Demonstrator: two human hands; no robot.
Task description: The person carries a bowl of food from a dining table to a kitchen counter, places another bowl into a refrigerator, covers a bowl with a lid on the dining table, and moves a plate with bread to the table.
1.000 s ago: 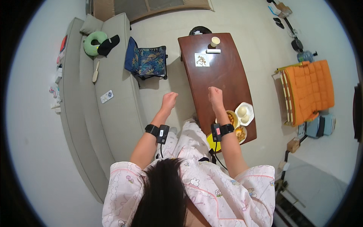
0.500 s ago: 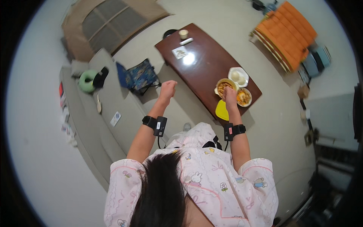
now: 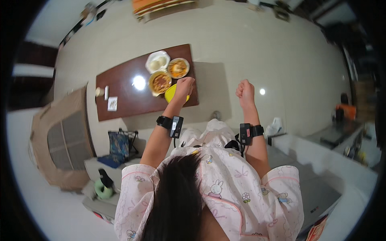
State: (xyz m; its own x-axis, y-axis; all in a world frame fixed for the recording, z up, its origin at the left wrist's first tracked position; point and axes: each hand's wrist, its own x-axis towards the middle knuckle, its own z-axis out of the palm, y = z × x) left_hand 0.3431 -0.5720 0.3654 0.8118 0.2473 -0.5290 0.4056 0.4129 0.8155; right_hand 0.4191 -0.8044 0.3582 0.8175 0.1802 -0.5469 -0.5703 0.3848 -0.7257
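Note:
Both of my arms reach forward with the hands closed into fists. My left hand (image 3: pixel 185 87) shows in front of the right end of the dark red table (image 3: pixel 124 94), overlapping a yellow lid (image 3: pixel 171 93); nothing shows in its fingers. Over the pale floor to the right is my right hand (image 3: pixel 245 91), likewise a fist holding nothing visible. Near the left fist are a pot of brown food (image 3: pixel 161 82), a bowl of orange and white food (image 3: pixel 178 68), and a white plate (image 3: pixel 149 64) with round white pieces. A black strapped device sits on each forearm.
A camouflage folding chair (image 3: pixel 118 144) stands before the grey sofa (image 3: pixel 91 166), with a green neck pillow (image 3: pixel 103 190) on it. At left is a brown tent (image 3: pixel 40 132). A white low wall (image 3: pixel 305 150) and a cluttered counter (image 3: pixel 333 132) are to the right.
My view has turned to the right. The table and food now lie to the left, the left fist overlaps the table, and the right fist is over floor. Both hands stay closed.

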